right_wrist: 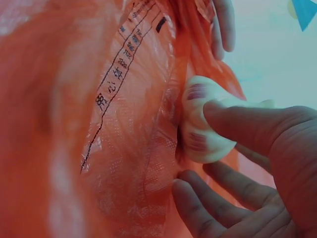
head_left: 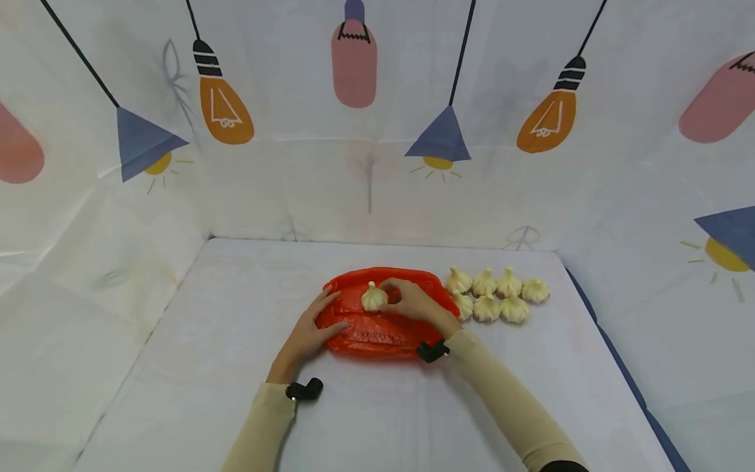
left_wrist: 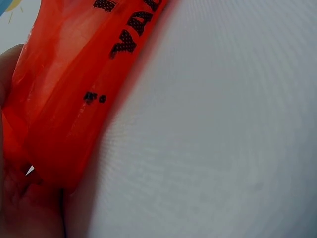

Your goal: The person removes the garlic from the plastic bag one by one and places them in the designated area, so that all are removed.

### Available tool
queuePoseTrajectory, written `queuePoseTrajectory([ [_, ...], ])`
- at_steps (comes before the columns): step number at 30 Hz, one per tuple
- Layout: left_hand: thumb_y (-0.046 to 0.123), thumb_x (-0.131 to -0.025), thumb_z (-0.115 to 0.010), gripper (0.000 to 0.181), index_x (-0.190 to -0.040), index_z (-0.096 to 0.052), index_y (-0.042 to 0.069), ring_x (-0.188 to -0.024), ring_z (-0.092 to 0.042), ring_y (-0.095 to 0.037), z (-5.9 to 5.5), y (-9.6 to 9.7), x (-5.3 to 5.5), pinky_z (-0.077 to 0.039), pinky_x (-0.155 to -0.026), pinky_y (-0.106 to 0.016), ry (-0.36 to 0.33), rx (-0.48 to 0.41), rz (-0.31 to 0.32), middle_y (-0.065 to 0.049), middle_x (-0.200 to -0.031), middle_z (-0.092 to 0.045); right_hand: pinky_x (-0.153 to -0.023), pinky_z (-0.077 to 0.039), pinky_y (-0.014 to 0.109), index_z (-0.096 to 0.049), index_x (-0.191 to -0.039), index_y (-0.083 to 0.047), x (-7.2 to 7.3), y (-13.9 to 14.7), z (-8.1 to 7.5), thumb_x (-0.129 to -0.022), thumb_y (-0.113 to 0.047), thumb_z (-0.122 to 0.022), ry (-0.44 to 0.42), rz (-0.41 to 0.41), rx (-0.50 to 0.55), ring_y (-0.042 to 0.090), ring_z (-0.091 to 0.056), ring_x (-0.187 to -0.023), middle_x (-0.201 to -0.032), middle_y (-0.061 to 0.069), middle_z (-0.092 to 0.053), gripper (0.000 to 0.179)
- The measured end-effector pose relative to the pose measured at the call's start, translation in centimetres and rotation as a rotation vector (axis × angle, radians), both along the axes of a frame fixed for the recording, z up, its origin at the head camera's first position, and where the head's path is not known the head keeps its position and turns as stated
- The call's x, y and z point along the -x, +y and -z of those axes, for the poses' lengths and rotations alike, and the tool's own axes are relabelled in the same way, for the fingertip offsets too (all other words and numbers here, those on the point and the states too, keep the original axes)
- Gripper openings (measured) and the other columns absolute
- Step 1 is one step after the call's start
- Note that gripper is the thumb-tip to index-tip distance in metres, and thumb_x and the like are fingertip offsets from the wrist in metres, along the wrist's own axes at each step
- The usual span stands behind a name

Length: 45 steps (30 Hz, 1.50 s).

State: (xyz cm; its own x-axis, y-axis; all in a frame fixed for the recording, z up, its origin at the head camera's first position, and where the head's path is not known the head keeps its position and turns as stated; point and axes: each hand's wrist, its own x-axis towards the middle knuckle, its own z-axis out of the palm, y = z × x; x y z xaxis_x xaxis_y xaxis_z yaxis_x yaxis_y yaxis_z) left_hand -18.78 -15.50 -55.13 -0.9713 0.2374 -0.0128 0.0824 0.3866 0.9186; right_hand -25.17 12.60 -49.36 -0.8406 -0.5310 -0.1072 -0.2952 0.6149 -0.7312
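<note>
My right hand (head_left: 409, 300) pinches a garlic bulb (head_left: 374, 297) over the middle of a red plastic bag (head_left: 371, 339). In the right wrist view, the thumb presses the side of this pale, purple-streaked garlic bulb (right_wrist: 200, 136), right at a fold of the printed bag (right_wrist: 133, 124). My left hand (head_left: 307, 331) rests on the bag's left edge, thumb and fingers spread wide apart. Straight fingers of the left hand (right_wrist: 225, 25) show against the bag at the top of that view. Black lettering marks the bag (left_wrist: 74, 109) in the left wrist view.
Several garlic bulbs (head_left: 486, 307) stand in two rows just right of the bag, close to its edge. A white table (head_left: 248, 282) lies beneath everything. Pale sheets printed with lamps (head_left: 377, 177) rise behind and at both sides.
</note>
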Motion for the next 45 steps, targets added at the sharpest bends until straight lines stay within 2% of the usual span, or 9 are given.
queuePoseTrajectory([
  [8, 0.037, -0.091, -0.079, 0.075, -0.157, -0.045, 0.026, -0.160, -0.015, -0.035, 0.2, 0.0, 0.0, -0.019, -0.123, -0.067, -0.001, -0.019, -0.002, 0.002, -0.172, -0.022, -0.106, -0.053, 0.045, -0.063, -0.135, -0.009, 0.3, -0.4, 0.2, -0.094, -0.022, -0.078, 0.019, -0.009, 0.001, 0.027, -0.063, -0.124, -0.134, 0.010, -0.066, 0.045],
  [19, 0.035, -0.092, -0.078, 0.075, -0.157, -0.044, 0.025, -0.160, -0.013, -0.037, 0.5, 0.1, -0.2, -0.019, -0.123, -0.067, -0.010, -0.028, -0.002, -0.001, -0.173, -0.020, -0.105, -0.054, 0.044, -0.062, -0.134, -0.008, 0.5, -0.4, 0.9, -0.093, -0.023, -0.078, 0.005, 0.016, -0.001, 0.028, -0.064, -0.125, -0.136, 0.011, -0.065, 0.046],
  [27, 0.036, -0.092, -0.078, 0.073, -0.157, -0.045, 0.027, -0.160, -0.015, -0.034, 0.1, 0.3, -0.1, -0.019, -0.124, -0.065, 0.001, -0.022, 0.010, 0.001, -0.172, -0.021, -0.102, -0.056, 0.042, -0.062, -0.132, -0.006, 0.4, 0.1, 1.1, -0.092, -0.016, -0.079, -0.019, 0.068, 0.064, 0.028, -0.066, -0.121, -0.133, 0.011, -0.066, 0.044],
  [34, 0.033, -0.092, -0.078, 0.074, -0.157, -0.045, 0.024, -0.160, -0.014, -0.034, 0.2, 0.1, -0.3, -0.018, -0.125, -0.064, -0.009, -0.021, 0.006, 0.001, -0.172, -0.021, -0.103, -0.056, 0.042, -0.062, -0.134, -0.005, 0.4, 0.1, 1.2, -0.094, -0.013, -0.077, -0.024, 0.049, 0.084, 0.030, -0.067, -0.122, -0.134, 0.013, -0.065, 0.043],
  [41, 0.034, -0.092, -0.079, 0.075, -0.157, -0.045, 0.024, -0.159, -0.015, -0.036, -0.4, -0.3, 0.0, -0.018, -0.124, -0.065, 0.009, -0.016, 0.008, -0.001, -0.172, -0.023, -0.105, -0.054, 0.044, -0.063, -0.135, -0.009, 0.6, -0.1, 1.0, -0.094, -0.017, -0.076, -0.014, 0.024, 0.085, 0.028, -0.065, -0.122, -0.134, 0.010, -0.066, 0.044],
  [45, 0.035, -0.091, -0.079, 0.075, -0.157, -0.044, 0.025, -0.159, -0.015, -0.035, -0.1, -0.3, 0.0, -0.018, -0.124, -0.065, 0.009, -0.020, 0.010, -0.001, -0.172, -0.023, -0.106, -0.054, 0.045, -0.064, -0.137, -0.012, 0.5, -0.1, 0.9, -0.096, -0.019, -0.075, -0.024, -0.008, 0.078, 0.027, -0.065, -0.124, -0.136, 0.008, -0.066, 0.043],
])
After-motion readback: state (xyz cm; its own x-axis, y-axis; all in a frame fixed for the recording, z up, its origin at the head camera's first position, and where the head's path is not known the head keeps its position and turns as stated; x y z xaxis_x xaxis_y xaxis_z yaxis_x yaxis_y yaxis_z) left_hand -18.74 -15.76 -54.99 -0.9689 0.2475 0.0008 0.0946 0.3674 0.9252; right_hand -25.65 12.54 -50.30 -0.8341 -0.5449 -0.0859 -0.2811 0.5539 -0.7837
